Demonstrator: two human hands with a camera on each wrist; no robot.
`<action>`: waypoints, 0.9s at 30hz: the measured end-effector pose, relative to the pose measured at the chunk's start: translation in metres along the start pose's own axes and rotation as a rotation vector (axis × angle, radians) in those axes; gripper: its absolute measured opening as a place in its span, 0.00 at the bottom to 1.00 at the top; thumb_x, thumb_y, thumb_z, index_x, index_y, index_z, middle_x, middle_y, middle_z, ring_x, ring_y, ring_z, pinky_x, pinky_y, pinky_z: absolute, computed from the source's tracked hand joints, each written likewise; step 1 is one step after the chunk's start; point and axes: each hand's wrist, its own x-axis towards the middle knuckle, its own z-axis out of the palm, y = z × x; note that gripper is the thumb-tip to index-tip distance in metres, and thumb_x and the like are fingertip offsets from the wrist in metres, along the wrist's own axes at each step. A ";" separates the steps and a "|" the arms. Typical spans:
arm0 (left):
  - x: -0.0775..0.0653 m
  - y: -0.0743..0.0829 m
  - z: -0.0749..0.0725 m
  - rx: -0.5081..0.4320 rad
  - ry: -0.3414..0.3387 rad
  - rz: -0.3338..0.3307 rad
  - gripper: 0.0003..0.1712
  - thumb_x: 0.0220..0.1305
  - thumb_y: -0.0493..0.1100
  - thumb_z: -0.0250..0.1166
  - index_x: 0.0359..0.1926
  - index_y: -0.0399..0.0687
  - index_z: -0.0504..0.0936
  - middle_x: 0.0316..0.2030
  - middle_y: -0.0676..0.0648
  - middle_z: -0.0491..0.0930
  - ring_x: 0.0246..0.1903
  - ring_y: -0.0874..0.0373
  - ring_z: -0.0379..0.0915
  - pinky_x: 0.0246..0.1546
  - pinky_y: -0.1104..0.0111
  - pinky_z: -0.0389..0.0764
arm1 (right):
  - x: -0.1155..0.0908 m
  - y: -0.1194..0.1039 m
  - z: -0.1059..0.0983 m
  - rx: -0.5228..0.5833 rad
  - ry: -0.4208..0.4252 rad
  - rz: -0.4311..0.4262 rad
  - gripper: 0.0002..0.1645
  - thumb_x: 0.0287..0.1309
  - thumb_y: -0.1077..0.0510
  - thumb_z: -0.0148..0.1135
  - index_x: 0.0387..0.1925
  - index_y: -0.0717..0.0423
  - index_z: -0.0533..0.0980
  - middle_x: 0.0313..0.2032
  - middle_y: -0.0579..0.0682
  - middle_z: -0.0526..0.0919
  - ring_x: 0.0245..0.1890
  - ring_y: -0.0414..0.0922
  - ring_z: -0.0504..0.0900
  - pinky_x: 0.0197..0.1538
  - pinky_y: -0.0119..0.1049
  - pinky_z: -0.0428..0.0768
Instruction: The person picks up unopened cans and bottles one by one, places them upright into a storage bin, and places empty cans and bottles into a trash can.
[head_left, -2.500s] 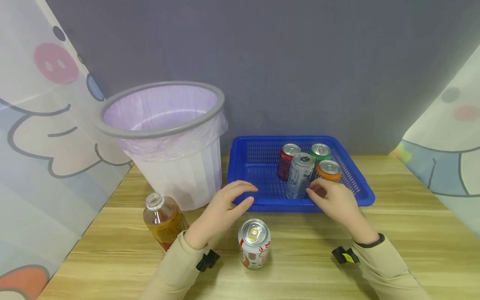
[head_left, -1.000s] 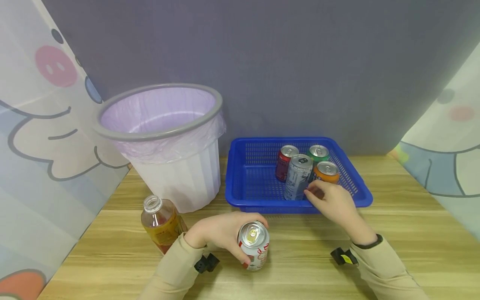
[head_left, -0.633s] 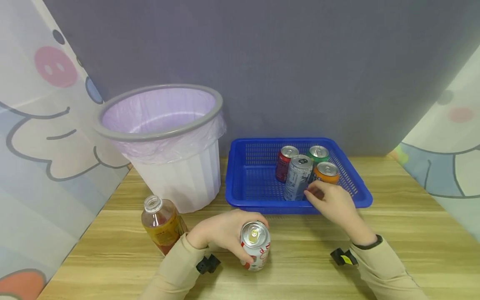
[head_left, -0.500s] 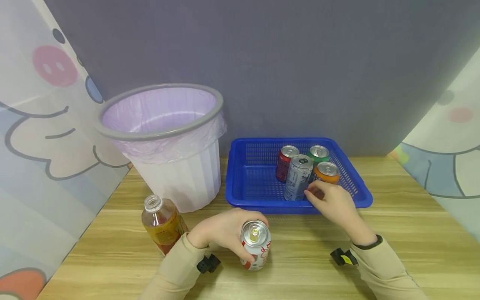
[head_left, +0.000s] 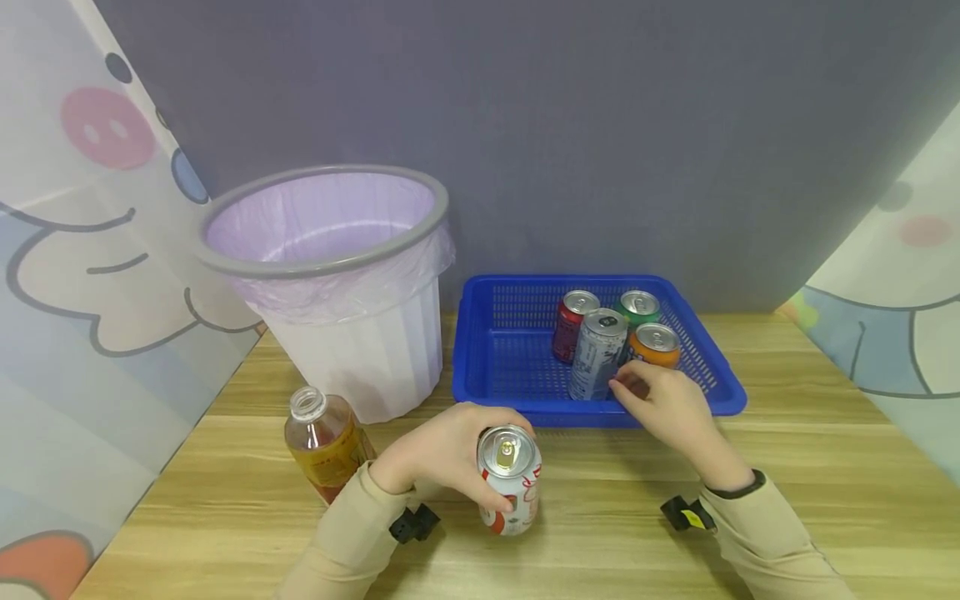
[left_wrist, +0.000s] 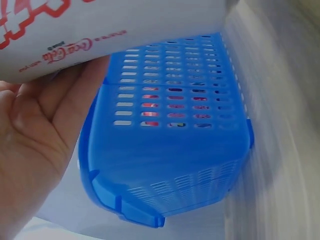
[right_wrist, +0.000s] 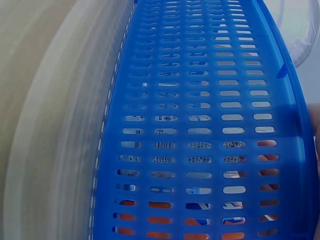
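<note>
My left hand grips a white Coca-Cola can with red lettering, thumb on its near side and fingers around the back. In the left wrist view the same can fills the top, upright relative to the head view. My right hand rests over the near rim of a blue slotted basket, fingers loosely bent beside a silver-grey can. An orange can is partly hidden behind that hand. Through the slots in the right wrist view, fingertips show inside the basket.
A red can and a green can also stand in the basket. Left of it is a white bin with a lilac liner. An uncapped bottle of amber drink stands beside my left forearm, on the wooden table.
My left hand came down from near the basket's rim and took hold of the Coca-Cola can. In the last half second, hand and can have risen slightly. My right hand stays put.
</note>
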 end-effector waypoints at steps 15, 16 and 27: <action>-0.001 0.012 -0.011 0.029 0.048 -0.015 0.33 0.36 0.47 0.79 0.47 0.50 0.76 0.36 0.53 0.83 0.35 0.71 0.77 0.39 0.77 0.79 | 0.000 0.000 0.001 0.020 0.000 -0.010 0.06 0.54 0.55 0.62 0.29 0.53 0.80 0.25 0.46 0.84 0.24 0.41 0.80 0.27 0.36 0.75; 0.000 0.014 -0.013 0.038 0.048 -0.010 0.33 0.36 0.48 0.79 0.46 0.51 0.76 0.36 0.54 0.83 0.35 0.71 0.77 0.39 0.77 0.79 | 0.000 0.000 0.001 0.016 0.003 -0.011 0.06 0.54 0.55 0.62 0.29 0.52 0.80 0.25 0.46 0.84 0.24 0.41 0.80 0.27 0.35 0.75; 0.007 0.036 -0.029 0.022 0.134 -0.051 0.34 0.34 0.46 0.79 0.47 0.53 0.76 0.37 0.56 0.82 0.36 0.69 0.78 0.39 0.73 0.80 | -0.001 0.001 0.000 0.001 -0.007 -0.002 0.06 0.55 0.53 0.62 0.30 0.51 0.80 0.24 0.45 0.83 0.23 0.39 0.77 0.25 0.33 0.71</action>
